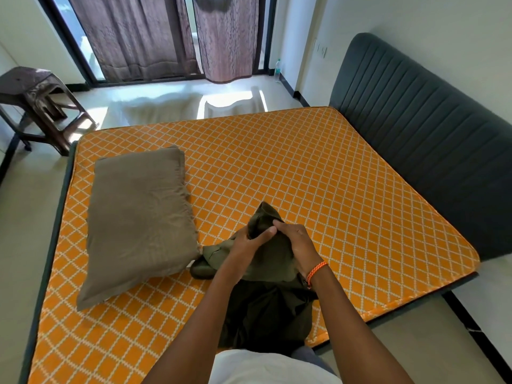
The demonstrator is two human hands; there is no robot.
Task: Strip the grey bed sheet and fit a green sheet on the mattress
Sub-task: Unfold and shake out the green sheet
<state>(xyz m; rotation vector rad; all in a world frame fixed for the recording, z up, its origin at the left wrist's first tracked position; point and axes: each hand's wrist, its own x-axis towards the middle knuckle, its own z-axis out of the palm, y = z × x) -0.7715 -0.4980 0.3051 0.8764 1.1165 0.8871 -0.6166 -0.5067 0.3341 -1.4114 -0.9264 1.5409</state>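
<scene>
The mattress (304, 167) lies bare, orange with a white lattice pattern. A dark olive green sheet (273, 261) is bunched up near its front edge, partly hanging down in front of me. My left hand (246, 245) and my right hand (296, 242) both grip the top of the bundle, thumbs close together, lifting a peak of cloth off the mattress. A grey-brown pillow (138, 223) rests on the left half of the mattress, just left of the sheet. No grey sheet is in view.
A dark padded headboard (432, 134) stands along the right side of the bed. Brown stacked plastic stools (36, 101) stand at the far left. Brown curtains (166, 34) hang over a glass door at the back. A bottle (278, 69) stands by the wall.
</scene>
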